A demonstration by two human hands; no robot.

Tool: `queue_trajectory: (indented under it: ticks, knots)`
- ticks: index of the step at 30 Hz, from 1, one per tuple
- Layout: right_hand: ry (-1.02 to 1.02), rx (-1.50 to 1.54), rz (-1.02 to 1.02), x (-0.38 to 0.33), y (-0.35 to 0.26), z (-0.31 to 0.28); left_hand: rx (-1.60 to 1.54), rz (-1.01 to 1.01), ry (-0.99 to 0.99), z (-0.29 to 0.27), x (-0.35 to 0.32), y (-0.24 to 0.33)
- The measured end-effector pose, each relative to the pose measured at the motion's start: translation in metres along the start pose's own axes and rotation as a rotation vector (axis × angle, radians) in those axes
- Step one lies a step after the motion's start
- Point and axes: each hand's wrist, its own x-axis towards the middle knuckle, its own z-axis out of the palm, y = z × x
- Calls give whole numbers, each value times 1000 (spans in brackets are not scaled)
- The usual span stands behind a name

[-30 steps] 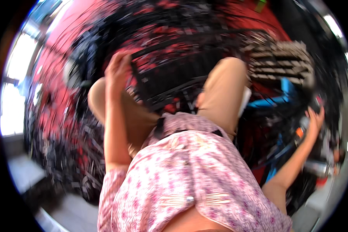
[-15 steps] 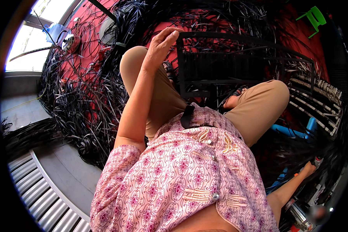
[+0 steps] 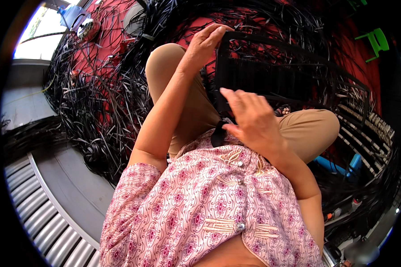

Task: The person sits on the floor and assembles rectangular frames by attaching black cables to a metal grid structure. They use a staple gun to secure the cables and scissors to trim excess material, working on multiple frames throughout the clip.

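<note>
A black, partly woven frame (image 3: 272,80) stands tilted before my knees, with dark strips filling part of its middle. My left hand (image 3: 205,43) is at the frame's upper left corner, its fingers bent over the edge and partly hidden. Above my lap, near the frame's lower left side, is my right hand (image 3: 251,113). Its fingers are stretched and spread, with nothing in them. Whether the right fingertips touch the frame I cannot tell.
Tangled black strips (image 3: 102,107) cover much of the red floor (image 3: 113,22). To the right lie a rack of pale-banded rods (image 3: 365,138), a blue piece (image 3: 354,163) and a green plastic chair (image 3: 375,44). A slatted metal bench (image 3: 44,213) stands at lower left.
My right hand has come from the floor at lower right up to the frame's near left side. The left hand stays at the frame's corner. The whole view has shifted a little.
</note>
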Motion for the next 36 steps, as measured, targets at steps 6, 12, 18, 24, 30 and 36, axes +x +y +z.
queue_trajectory:
  ticks: [6,12,18,24,30,36]
  knots:
    - [27,-200,-123,22,25,59,84,99,85,5,1,-4]
    - [171,-67,-51,21,35,11,342,390,50,21,43,-9]
    - [265,73,27,-10,59,-80,135,341,-268,76,82,46]
    - [482,261,352,-88,103,-157,232,390,-447,133,125,62]
    - [676,289,206,-135,159,-227,460,541,-410,163,156,29]
    - [647,260,125,-200,210,-283,532,512,-426,169,175,5]
